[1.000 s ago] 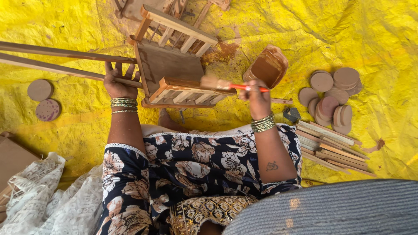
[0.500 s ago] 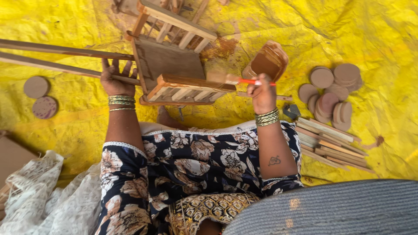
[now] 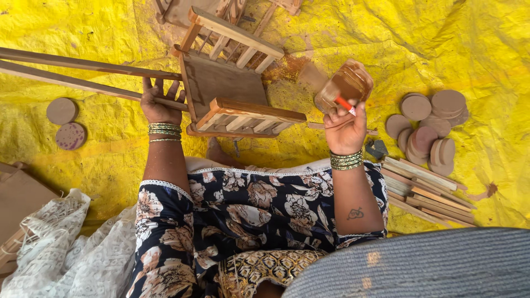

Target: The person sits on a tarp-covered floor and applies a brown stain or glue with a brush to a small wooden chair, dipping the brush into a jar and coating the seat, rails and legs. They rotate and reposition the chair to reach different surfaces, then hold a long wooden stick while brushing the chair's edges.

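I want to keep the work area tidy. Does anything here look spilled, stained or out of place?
Yes. A brown-orange stain marks the yellow plastic sheet beside the small wooden cart frame, near the brown-coated container where the right hand holds a red-handled brush. It looks like spilled finish. The round wooden discs lie loosely heaped.

A crumpled yellow tarp (image 3: 441, 38) covers the ground. At the left lie two round wooden discs (image 3: 62, 111), one beside the other. At the right sits a heap of similar discs (image 3: 428, 124), with a bundle of flat wooden slats (image 3: 425, 190) just nearer. White lace cloth (image 3: 61, 248) lies near left.
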A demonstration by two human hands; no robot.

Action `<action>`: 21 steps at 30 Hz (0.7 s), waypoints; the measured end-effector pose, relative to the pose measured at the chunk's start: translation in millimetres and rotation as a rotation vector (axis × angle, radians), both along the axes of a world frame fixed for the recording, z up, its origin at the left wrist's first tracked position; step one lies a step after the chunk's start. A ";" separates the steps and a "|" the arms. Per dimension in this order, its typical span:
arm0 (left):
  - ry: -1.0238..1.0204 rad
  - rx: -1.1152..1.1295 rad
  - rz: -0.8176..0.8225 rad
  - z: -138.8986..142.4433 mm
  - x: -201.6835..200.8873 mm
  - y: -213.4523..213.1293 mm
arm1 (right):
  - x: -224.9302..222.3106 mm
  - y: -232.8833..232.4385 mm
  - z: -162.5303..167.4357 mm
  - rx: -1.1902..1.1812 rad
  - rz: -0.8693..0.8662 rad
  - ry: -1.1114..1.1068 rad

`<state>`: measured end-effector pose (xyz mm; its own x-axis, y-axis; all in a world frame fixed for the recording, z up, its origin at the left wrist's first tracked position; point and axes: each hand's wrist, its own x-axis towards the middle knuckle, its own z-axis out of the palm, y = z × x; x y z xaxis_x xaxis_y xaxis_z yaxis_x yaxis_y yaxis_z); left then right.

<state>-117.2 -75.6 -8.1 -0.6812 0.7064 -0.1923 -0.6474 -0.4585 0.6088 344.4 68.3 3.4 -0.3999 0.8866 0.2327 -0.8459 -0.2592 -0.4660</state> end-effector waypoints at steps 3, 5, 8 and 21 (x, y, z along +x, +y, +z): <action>0.006 0.015 -0.009 -1.3 -0.4 0.3 | -8.9 -14.6 18.9 0.006 -0.001 0.095; 0.024 0.043 -0.013 -3.4 -1.1 0.8 | -17.4 -27.1 26.4 0.092 -0.069 0.048; 0.016 0.055 -0.004 -6.7 -1.3 0.6 | -29.5 -52.0 28.9 0.784 -0.665 -0.689; 0.022 0.068 -0.012 -8.0 -1.3 -1.0 | -47.2 -76.3 14.7 0.646 -0.384 -0.638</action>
